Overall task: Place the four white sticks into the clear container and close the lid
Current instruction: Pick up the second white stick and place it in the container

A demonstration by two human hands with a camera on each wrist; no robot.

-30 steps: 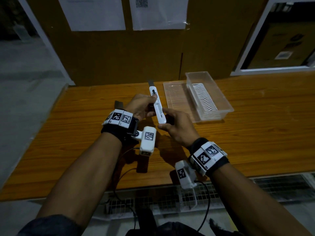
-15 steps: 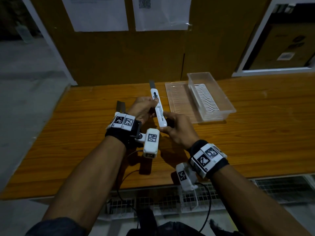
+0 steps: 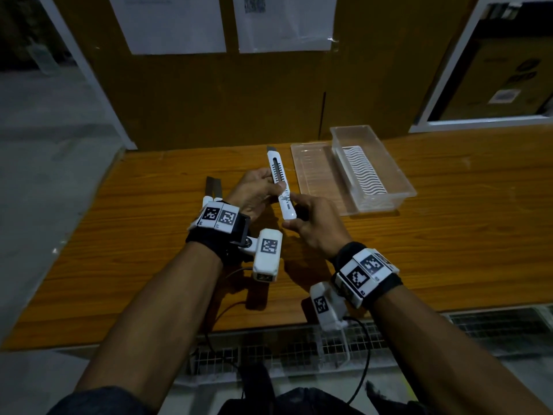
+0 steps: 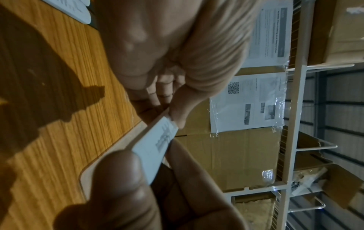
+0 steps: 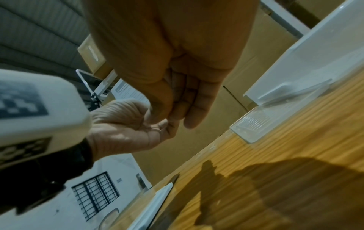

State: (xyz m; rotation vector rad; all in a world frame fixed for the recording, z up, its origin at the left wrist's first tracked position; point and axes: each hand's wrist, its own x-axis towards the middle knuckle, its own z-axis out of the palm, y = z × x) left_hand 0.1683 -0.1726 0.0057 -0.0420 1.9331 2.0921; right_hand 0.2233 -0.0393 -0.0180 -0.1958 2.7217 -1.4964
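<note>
Both hands hold one white stick (image 3: 279, 182) with a grey tip above the table, its tip pointing away from me. My left hand (image 3: 275, 187) grips its middle, thumb (image 4: 118, 179) pressed on its face. My right hand (image 3: 291, 211) pinches the near end. The clear container (image 3: 401, 187), with a white ridged insert, stands open to the right. Its lid (image 3: 311, 175) lies flat beside it. More sticks (image 3: 213, 187) lie behind my left wrist, partly hidden; one stick (image 5: 155, 202) shows in the right wrist view.
The wooden table (image 3: 449, 250) ends close to me, above a wire grid (image 3: 299, 351). Cardboard with taped papers (image 3: 284, 22) backs the table. Cables (image 3: 362, 369) hang from my wrist cameras.
Both hands keep the stick in nearly the same place; only the head view has shifted a little.
</note>
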